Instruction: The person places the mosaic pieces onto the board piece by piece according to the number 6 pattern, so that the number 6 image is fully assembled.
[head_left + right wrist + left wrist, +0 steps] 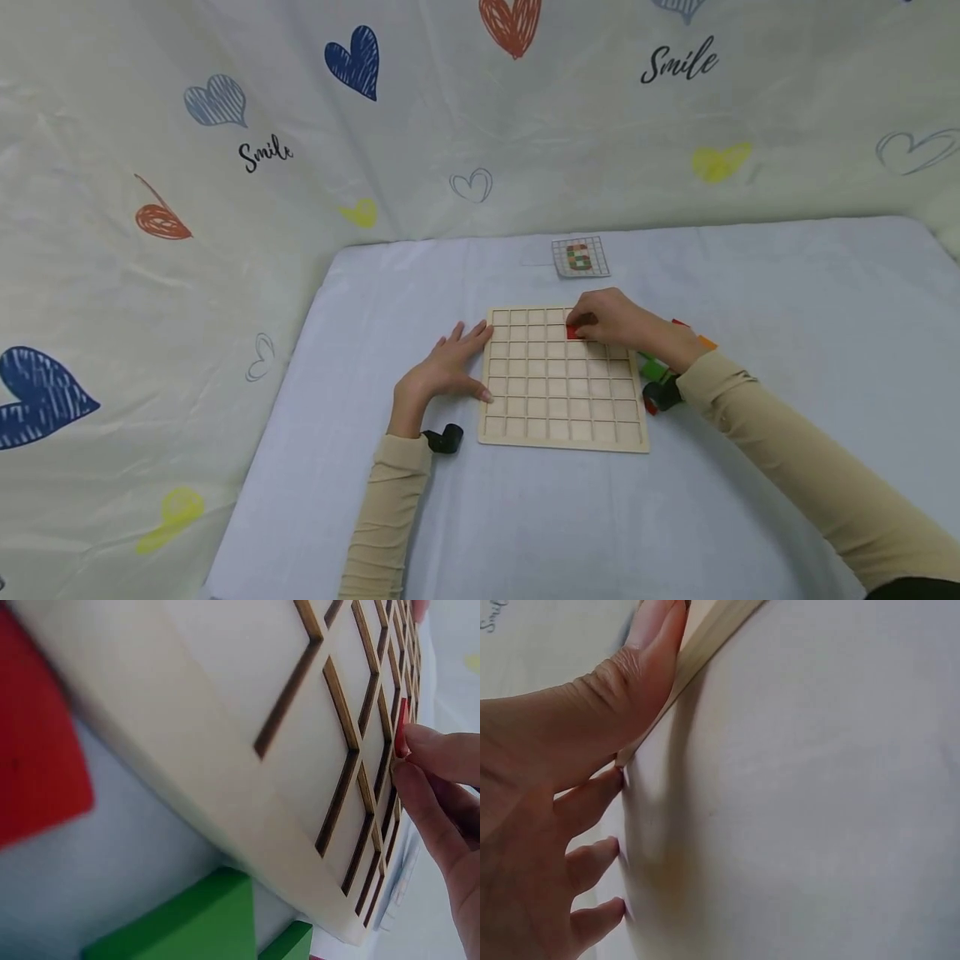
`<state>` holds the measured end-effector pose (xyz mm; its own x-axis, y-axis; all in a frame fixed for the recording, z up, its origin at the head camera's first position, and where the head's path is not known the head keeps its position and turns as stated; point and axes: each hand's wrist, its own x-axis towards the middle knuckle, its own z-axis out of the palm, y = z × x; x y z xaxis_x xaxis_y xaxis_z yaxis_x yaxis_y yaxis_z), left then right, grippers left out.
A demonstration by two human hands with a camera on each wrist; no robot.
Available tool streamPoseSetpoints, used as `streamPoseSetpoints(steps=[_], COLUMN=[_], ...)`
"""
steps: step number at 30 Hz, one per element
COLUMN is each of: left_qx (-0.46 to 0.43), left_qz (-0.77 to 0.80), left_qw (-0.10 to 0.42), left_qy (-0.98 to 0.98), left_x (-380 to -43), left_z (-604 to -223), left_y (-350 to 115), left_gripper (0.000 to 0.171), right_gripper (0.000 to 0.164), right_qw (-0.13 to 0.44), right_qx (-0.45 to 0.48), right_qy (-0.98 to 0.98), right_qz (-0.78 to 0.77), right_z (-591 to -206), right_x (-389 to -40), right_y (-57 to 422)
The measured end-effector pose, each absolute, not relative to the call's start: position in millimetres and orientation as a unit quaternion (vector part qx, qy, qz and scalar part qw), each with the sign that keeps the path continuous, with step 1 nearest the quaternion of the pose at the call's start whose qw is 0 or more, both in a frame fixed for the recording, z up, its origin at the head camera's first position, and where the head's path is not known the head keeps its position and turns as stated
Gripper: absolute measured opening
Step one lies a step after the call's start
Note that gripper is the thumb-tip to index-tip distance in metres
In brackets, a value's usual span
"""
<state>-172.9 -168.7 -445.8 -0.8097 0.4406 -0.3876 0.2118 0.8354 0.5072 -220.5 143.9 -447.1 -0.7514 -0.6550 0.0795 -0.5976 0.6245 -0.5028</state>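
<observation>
A wooden grid board [537, 387] lies on the white cloth, its square compartments bare apart from where the right hand works. Between the thumb and fingers of my right hand [618, 321] is a red square tile [573, 332], pinched over a compartment near the board's far edge, right of the middle. The right wrist view shows the tile [401, 729] tilted up on edge at the grid's ridges. My left hand [444, 367] rests along the board's left side with fingers spread, the thumb [656, 637] laid on the rim.
Several loose blocks lie right of the board, partly hidden under the right forearm: green [655, 370], orange [707, 342] and red [37, 742]. Beyond the board's far edge is a grid card [581, 257] with a small coloured pattern. A printed cloth [420, 125] hangs behind the table.
</observation>
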Motion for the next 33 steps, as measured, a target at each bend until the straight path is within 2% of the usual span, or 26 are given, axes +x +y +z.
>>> streamPoseSetpoints(steps=[20, 33], left_qx=[0.189, 0.191], left_qz=[0.215, 0.212], left_qw=[0.267, 0.260], left_qy=[0.920, 0.923], left_x=[-174.8, -174.7], left_z=[-440.5, -442.7], left_y=[-161.9, -157.8], left_gripper=[0.116, 0.116], right_gripper=[0.014, 0.019], right_qw=[0.054, 0.065], right_qx=[-0.336, -0.266], right_qy=[0.903, 0.918], right_qz=[-0.262, -0.287], right_z=[-446.6, -429.1], right_x=[-213.8, -199.5], right_y=[149.9, 195.0])
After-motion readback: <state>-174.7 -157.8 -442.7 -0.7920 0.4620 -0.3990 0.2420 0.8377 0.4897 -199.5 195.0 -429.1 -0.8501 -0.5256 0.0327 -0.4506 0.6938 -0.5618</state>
